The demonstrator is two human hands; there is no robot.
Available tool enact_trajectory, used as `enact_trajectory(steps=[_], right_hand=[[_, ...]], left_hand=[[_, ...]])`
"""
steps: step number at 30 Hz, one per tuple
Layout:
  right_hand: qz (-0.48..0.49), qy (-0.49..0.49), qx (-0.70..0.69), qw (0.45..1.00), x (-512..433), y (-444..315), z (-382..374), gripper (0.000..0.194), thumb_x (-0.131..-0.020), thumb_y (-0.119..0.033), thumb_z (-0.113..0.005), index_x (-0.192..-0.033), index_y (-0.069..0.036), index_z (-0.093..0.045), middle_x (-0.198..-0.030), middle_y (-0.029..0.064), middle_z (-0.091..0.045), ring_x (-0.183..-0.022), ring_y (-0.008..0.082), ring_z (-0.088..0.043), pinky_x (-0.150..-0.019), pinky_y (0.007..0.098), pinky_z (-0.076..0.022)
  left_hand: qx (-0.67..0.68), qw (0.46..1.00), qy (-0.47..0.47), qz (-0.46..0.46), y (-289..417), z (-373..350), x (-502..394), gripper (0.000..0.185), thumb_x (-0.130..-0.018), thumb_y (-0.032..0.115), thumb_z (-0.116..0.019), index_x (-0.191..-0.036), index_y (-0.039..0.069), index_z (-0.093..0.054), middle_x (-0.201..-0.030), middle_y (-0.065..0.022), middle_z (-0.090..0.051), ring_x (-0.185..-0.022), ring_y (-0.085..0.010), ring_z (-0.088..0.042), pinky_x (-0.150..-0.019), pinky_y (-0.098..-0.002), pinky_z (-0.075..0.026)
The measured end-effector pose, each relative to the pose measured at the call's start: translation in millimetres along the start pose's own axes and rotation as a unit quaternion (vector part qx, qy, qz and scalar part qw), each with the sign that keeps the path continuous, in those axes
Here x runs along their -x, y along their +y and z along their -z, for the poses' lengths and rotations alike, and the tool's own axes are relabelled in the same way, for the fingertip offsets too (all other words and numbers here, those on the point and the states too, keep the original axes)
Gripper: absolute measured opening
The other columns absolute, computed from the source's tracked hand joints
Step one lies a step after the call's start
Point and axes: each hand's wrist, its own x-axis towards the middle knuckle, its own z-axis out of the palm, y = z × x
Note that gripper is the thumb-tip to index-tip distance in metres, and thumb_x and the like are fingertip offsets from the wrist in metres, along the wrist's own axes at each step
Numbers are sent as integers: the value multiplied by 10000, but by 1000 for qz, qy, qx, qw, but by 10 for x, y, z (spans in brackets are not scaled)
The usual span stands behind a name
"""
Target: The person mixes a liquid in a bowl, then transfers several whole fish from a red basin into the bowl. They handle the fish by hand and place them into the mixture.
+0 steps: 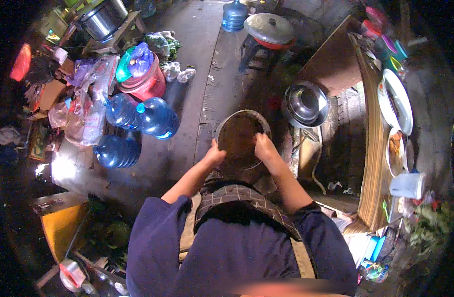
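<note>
A wide round metal pot (239,133) is in front of my body, seen from above with its mouth facing me. Its inside looks dark brown; I cannot tell whether that is liquid or the bare bottom. My left hand (215,155) grips the left side of the rim, thumb turned up. On the opposite side, my right hand (265,147) is curled over the rim. Both forearms reach forward from dark short sleeves.
Stacked metal bowls (306,104) stand right of the pot, beside a wooden counter (373,148) bearing plates. Large blue water bottles (158,118) and a red bucket (145,85) with plastic bags are on the left. Farther ahead, a lidded pan (269,28) rests on a dark stool (251,55).
</note>
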Motion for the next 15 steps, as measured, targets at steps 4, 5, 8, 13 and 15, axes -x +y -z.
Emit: enact_trajectory(steps=[4,5,8,13,15], right_hand=[[73,-47,51,995,-687,-379,230,225,-809,-104,-343,-954,5,-475,-875,263,-533,-846,392,-542,-729,443,-445],[51,-84,69,993,-808,-402,371,220,-805,-108,-350,-942,2,-482,-857,255,-547,-828,389,-550,-719,445,-448],[24,-159,139,977,-1217,-268,818,212,-788,-119,-376,-906,-4,-510,-782,232,-588,-752,380,-579,-674,455,-459],[22,-100,45,994,-2241,-42,922,215,-798,-164,-396,-888,-24,-533,-867,235,-565,-814,379,-558,-711,450,-438],[5,-43,9,999,-2771,12,977,190,-789,-196,-453,-873,-50,-542,-927,204,-554,-844,364,-543,-700,442,-431]], left_hand=[[228,965,-122,-49,393,340,-705,541,-668,91,-523,-1183,18,-372,-1012,-103,-541,-907,-228,-527,-791,-350,-437],[266,954,-138,-18,504,401,-870,539,-665,89,-524,-1179,15,-381,-1013,-102,-542,-905,-230,-528,-794,-351,-436],[225,968,-107,28,834,559,-1364,505,-671,122,-545,-1148,4,-429,-1015,-105,-545,-899,-232,-535,-787,-362,-439],[288,945,-139,69,1322,551,-2128,424,-705,181,-558,-1073,-19,-493,-979,-112,-562,-865,-249,-555,-738,-374,-461],[261,951,-142,91,1560,579,-2510,405,-719,210,-558,-1042,-30,-510,-957,-113,-569,-845,-251,-561,-721,-376,-467]])
